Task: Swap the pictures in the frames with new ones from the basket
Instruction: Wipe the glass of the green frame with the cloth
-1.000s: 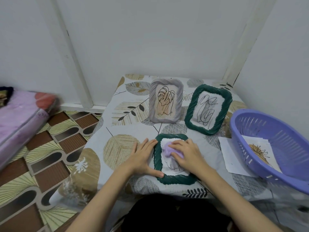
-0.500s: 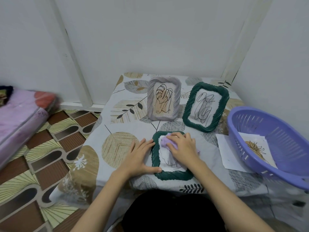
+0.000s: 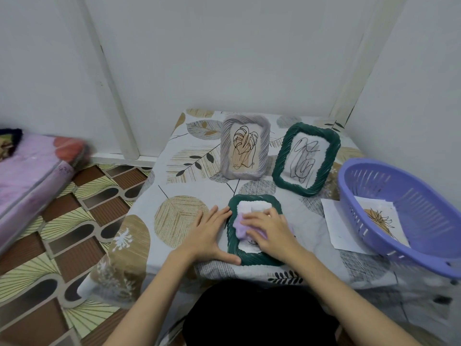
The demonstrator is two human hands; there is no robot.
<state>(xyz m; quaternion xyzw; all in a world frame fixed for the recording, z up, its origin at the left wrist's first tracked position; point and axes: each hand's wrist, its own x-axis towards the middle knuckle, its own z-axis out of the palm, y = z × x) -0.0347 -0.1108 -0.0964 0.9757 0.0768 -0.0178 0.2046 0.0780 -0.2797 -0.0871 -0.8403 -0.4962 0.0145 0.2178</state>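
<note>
A small green frame (image 3: 233, 248) lies flat near the table's front edge. My left hand (image 3: 208, 239) rests flat against its left rim, thumb along the bottom edge. My right hand (image 3: 270, 231) presses a lilac cloth (image 3: 240, 227) onto the frame's glass. Behind stand a grey frame (image 3: 245, 147) with a leaf drawing and a larger green frame (image 3: 306, 159) with a scribble drawing. A purple basket (image 3: 409, 218) at the right holds a picture (image 3: 379, 218) with a tan plant drawing.
A loose white sheet (image 3: 335, 226) lies on the tablecloth, partly under the basket. White walls close in behind and to the right. A pink mattress (image 3: 32, 171) lies on the patterned floor at the left.
My right hand has slid the cloth from the frame's top toward its middle and left. The left hand stays against the rim.
</note>
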